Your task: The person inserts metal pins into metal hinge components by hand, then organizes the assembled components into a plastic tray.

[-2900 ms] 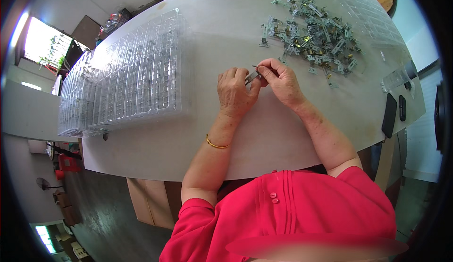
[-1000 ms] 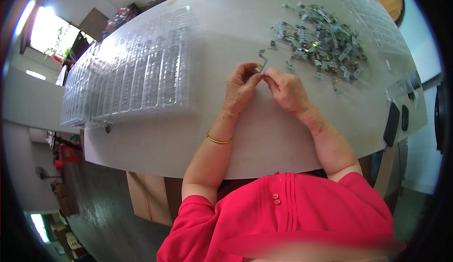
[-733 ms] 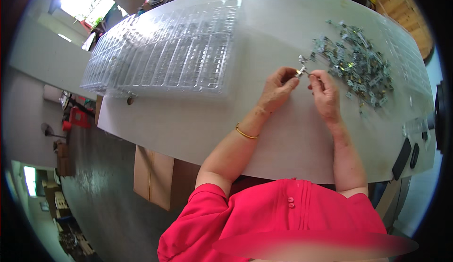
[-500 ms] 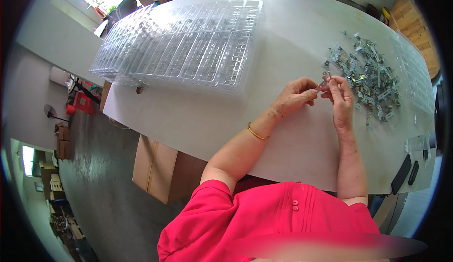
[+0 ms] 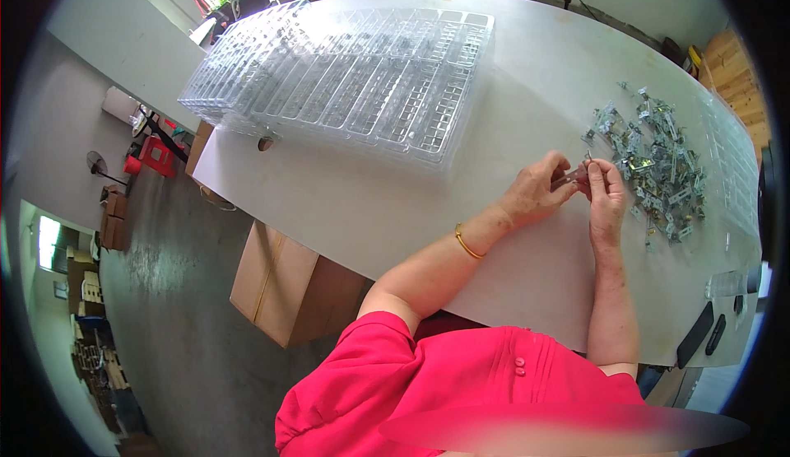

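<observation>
My left hand (image 5: 536,191) and my right hand (image 5: 606,203) meet over the table, fingers closed. Between their fingertips they hold a small metal bracket (image 5: 566,180), partly hidden by the fingers. A gold bangle (image 5: 467,243) circles my left wrist. Just right of my right hand spreads a loose heap of small silvery metal brackets (image 5: 658,173), some with yellowish parts.
Stacked clear plastic trays (image 5: 374,86) with many compartments cover the table's (image 5: 494,284) far left. More clear trays (image 5: 728,160) lie at the right edge. A black phone (image 5: 695,335) rests near a clear bottle (image 5: 724,284). Below stands a cardboard box (image 5: 284,288).
The whole view has shifted, so the table and hands sit lower in it, and a fan shows at the top. Both hands remain together on the bracket, with the fingers slightly changed in position.
</observation>
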